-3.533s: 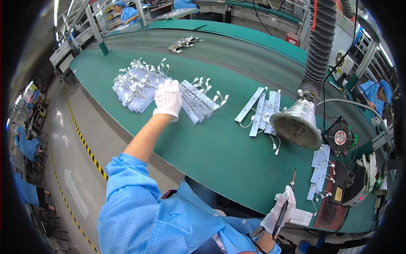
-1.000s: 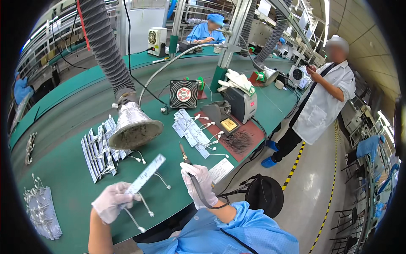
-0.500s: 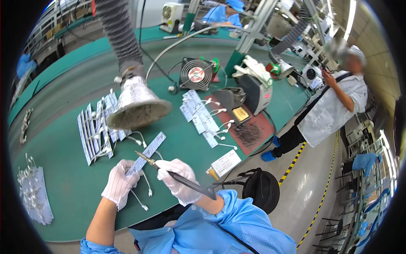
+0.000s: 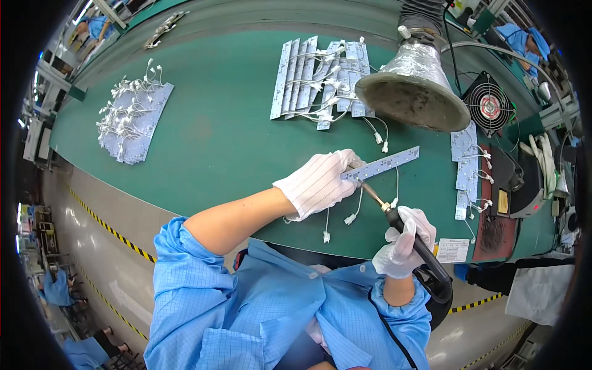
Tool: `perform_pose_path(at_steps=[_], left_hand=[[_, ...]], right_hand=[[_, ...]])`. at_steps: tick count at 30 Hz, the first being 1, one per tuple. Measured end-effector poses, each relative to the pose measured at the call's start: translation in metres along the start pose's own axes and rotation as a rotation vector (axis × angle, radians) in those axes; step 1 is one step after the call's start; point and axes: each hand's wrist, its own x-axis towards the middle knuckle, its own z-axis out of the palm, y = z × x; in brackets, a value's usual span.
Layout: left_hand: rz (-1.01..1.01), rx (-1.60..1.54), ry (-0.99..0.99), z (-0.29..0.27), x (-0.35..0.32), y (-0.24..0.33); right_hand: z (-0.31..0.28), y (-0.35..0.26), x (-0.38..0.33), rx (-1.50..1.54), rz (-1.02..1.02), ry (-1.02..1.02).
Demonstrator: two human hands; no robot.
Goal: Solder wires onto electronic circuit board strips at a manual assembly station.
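Observation:
My left hand [image 4: 324,184], in a striped white glove, pinches one end of a narrow pale-blue circuit board strip [image 4: 391,161] above the green bench. White wires with small white plugs [image 4: 350,219] hang from the strip. My right hand [image 4: 406,242], also gloved, is closed around the black handle of a soldering iron [image 4: 427,254]. The iron's tip is at the strip's lower edge, close to my left fingers; whether it touches is too small to tell. Several similar boards with wires [image 4: 320,80] lie in rows beyond my hands.
A stack of wired boards [image 4: 135,120] lies at left. A fume extraction hood [image 4: 413,92] hangs over the far boards. At right are a fan [image 4: 489,105], more boards [image 4: 465,163], a soldering station [image 4: 530,185] on a reddish mat, a white glove [image 4: 542,163] and a printed card [image 4: 453,250].
My view has turned, so the bench things appear shifted to the right. The iron's tip has moved to the strip's lower edge near my left fingers. Both hands keep their holds.

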Motion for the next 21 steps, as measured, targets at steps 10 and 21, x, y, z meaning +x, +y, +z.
perform_pose_path(at_steps=[10,21], left_hand=[[0.033,0.038,0.010,-0.003,-0.001,-0.002],[0.014,0.061,0.008,0.001,0.001,-0.005]], right_hand=[[0.004,0.000,-0.004,-0.127,0.046,-0.084],[0.002,-0.008,0.002,0.074,0.241,-0.078]])
